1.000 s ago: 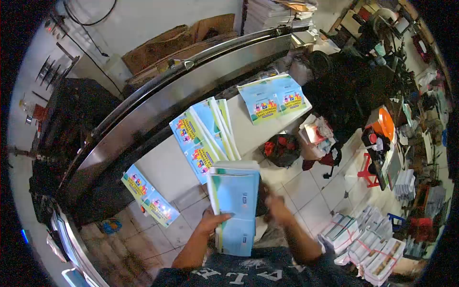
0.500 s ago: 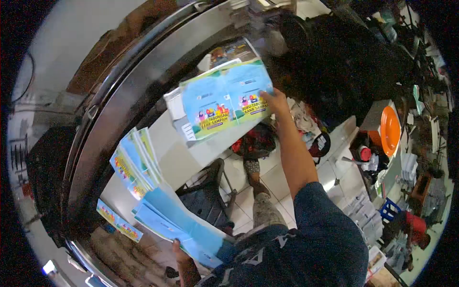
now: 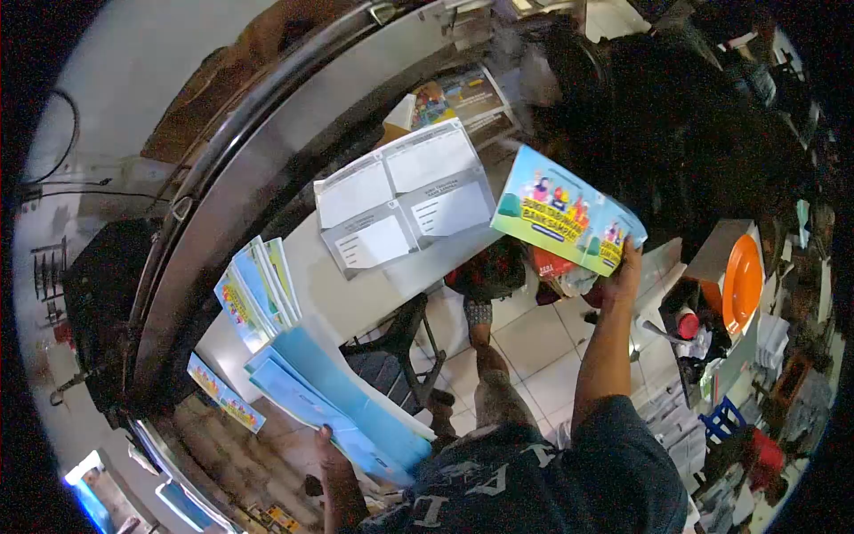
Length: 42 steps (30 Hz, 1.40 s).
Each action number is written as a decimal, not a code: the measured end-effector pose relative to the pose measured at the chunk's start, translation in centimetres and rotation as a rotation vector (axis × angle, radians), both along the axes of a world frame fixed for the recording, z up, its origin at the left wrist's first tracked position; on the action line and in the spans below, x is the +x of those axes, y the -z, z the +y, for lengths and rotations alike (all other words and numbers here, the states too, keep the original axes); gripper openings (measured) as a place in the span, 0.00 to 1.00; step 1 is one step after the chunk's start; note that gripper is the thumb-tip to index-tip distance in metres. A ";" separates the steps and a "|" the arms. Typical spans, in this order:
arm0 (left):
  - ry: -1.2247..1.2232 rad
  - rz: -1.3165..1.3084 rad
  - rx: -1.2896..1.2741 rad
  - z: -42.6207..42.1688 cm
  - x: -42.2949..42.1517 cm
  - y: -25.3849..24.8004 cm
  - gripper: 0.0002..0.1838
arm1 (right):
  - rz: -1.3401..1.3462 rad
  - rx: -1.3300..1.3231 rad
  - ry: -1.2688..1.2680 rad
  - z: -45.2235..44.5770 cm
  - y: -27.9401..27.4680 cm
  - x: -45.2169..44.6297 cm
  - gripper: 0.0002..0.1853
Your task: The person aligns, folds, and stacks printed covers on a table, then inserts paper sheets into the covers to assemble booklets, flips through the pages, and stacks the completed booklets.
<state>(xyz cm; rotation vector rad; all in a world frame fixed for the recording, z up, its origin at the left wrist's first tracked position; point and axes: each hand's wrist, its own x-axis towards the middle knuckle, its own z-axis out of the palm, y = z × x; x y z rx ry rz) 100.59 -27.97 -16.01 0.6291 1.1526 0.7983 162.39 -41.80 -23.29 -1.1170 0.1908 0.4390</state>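
Note:
My right hand (image 3: 624, 274) grips the right edge of a printed cover sheet (image 3: 559, 212), blue and green with cartoon figures and yellow lettering, held up in the air. My left hand (image 3: 331, 452) is closed on the near edge of light blue folded covers (image 3: 325, 411), its thumb on top and its other fingers hidden. Ahead, a pile of grey-and-white printed pages (image 3: 405, 198) lies on the white table (image 3: 342, 298). To its left rests a fanned stack of colourful covers (image 3: 253, 294). A single printed cover (image 3: 225, 393) lies at the table's left end.
A dark folding chair (image 3: 391, 369) stands against the table's near side. More printed sheets (image 3: 480, 98) lie at the far end. On the right are an orange plate (image 3: 740, 283), a blue plastic stool (image 3: 721, 420) and stacks of paper (image 3: 672, 427). A long metal-edged frame (image 3: 267, 125) runs behind the table.
My right hand has lifted the cover sheet off the page pile and carried it right, uncovering the grey-and-white pages. My left hand stays at the blue covers.

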 end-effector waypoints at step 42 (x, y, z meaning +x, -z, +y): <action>0.274 0.176 -0.248 4.3 1.6 1.2 0.35 | 0.421 -0.118 -0.194 -14.7 18.4 -0.7 0.28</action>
